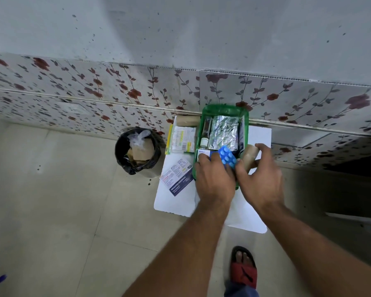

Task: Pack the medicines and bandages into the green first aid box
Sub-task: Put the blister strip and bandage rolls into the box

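The green first aid box (222,108) lies open on a small white table (176,203). Inside it are silver foil strips (223,131), a small bottle (204,142) and a white carton (202,152). My left hand (214,181) is over the box's near end and grips a blue blister pack (228,157) that stands tilted above the contents. My right hand (262,179) is closed around a tan bandage roll (250,154) at the box's right edge. To the left of the box lie another tan bandage roll (187,120), a white and green medicine pack (181,139) and a dark blue dressing packet (177,176).
A black-lined waste bin (137,151) with cardboard and plastic stands on the floor left of the table. The floral tiled wall (116,91) runs right behind the table. My foot in a red sandal (243,270) is on the floor near the table's front.
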